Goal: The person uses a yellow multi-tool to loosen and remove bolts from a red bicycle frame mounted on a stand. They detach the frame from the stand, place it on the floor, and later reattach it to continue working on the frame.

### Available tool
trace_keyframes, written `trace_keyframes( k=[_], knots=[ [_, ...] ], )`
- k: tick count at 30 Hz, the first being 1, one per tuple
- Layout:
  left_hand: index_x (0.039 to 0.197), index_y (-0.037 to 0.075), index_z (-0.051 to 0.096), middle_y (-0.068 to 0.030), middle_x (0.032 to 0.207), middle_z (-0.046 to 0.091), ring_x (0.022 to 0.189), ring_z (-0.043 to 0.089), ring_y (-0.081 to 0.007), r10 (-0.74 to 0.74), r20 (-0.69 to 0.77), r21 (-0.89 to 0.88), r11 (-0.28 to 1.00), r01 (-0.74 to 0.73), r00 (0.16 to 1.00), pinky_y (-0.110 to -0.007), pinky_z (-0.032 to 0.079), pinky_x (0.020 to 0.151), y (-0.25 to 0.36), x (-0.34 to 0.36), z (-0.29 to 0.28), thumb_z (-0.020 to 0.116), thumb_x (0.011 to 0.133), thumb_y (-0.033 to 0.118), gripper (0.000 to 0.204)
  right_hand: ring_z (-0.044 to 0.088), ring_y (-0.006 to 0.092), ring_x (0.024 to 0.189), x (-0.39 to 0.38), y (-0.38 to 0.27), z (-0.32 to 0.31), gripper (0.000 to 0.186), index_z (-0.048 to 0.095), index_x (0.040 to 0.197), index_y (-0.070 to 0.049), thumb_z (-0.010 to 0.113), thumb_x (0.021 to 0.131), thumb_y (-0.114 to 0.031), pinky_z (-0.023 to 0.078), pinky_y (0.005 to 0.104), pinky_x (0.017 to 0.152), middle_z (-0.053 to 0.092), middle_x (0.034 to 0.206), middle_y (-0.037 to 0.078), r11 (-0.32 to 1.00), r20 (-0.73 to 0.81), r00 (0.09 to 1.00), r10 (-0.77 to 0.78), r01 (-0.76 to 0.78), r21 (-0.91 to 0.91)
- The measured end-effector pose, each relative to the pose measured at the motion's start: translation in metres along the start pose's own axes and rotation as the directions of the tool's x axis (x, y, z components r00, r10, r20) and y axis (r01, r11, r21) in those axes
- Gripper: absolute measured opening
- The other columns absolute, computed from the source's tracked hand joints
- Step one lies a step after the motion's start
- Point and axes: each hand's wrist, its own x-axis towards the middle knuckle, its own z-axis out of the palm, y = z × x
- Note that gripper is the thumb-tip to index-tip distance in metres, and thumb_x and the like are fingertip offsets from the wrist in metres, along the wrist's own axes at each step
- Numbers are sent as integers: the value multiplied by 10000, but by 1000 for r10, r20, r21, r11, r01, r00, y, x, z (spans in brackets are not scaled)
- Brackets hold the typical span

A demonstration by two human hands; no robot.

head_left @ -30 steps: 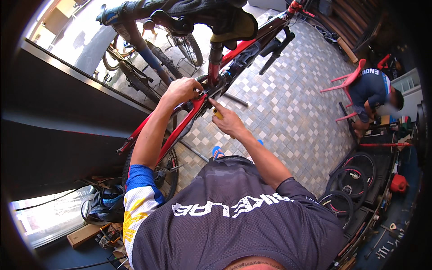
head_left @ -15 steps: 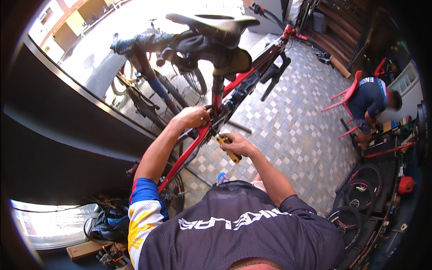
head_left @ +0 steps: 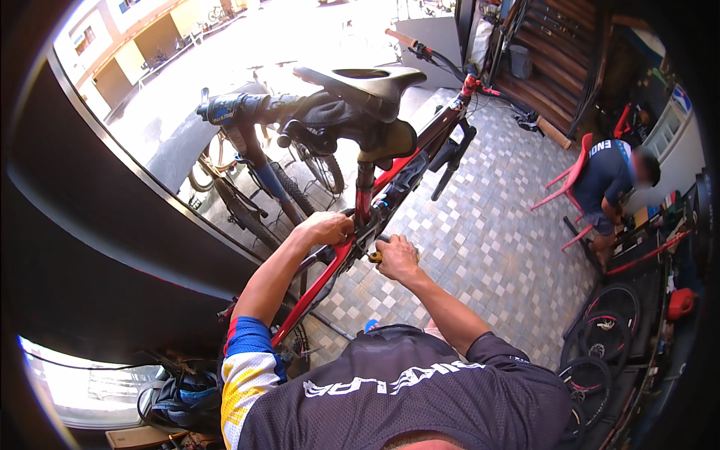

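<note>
A red and black mountain bike (head_left: 306, 296) hangs before me, its saddle (head_left: 386, 96) high and its handlebar at the far right. My left hand (head_left: 328, 227) is closed at the red frame, just behind the base of the seat tube; whatever its fingertips grip is hidden. On the other side of the frame, my right hand (head_left: 398, 256) wraps round a yellow folding multi-tool (head_left: 374, 257). Only a bit of the tool shows past the fingers, pointing at the linkage area below the seat tube. Its tip is too small to make out.
A blue and black repair stand (head_left: 244, 111) reaches in from the left to below the saddle. Other bikes (head_left: 247, 217) stand behind it. At right, a person (head_left: 609, 176) sits bent forward on a red chair (head_left: 574, 174). Loose wheels (head_left: 589, 386) lie at lower right.
My right hand has rolled over and moved closer to the frame, swinging the multi-tool from slanting downward to nearly level. My left hand stays at the same spot. The whole view has shifted slightly.
</note>
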Motion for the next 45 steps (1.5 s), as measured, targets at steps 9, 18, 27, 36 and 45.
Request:
trace_keyframes(
  k=[9,18,27,36,45],
  knots=[
    [1195,148,730,-122,1071,758,1032,722,-321,15,-20,-23,1000,-16,1000,-445,565,876,0,-4,-1,707,859,236,349,682,463,1124,-2,-1,-1,485,560,1264,-3,682,878,-270,519,594,955,672,1198,292,995,165,982,91,-97,32],
    [1176,136,738,-131,1073,762,1034,721,-333,51,-55,-42,998,-54,997,-448,564,888,-8,-4,3,711,852,234,340,702,283,911,-1,12,-8,597,588,1311,7,613,1010,-508,570,440,817,708,1074,177,774,532,845,-53,-302,556],
    [1185,148,736,-137,1092,763,1036,725,-338,58,-52,-14,998,-59,997,-447,566,899,-5,-4,-1,716,852,241,346,723,351,990,-16,21,8,633,669,1345,-46,793,824,-382,579,487,869,718,1080,220,937,-31,987,-155,157,314],
    [1156,146,735,-114,1038,756,999,731,-311,61,-47,-9,998,-61,997,-434,574,855,-15,4,8,721,834,243,337,738,354,821,-7,-6,23,475,594,1146,102,644,835,-254,600,459,710,694,988,268,842,364,930,45,-232,488],
    [1135,133,750,-120,1007,755,972,730,-315,56,-76,-20,998,-57,996,-435,574,843,-15,4,10,685,796,247,363,679,243,781,-8,13,12,455,708,1030,4,701,831,-405,552,406,740,704,850,143,701,428,902,-63,-265,662]
  ],
)
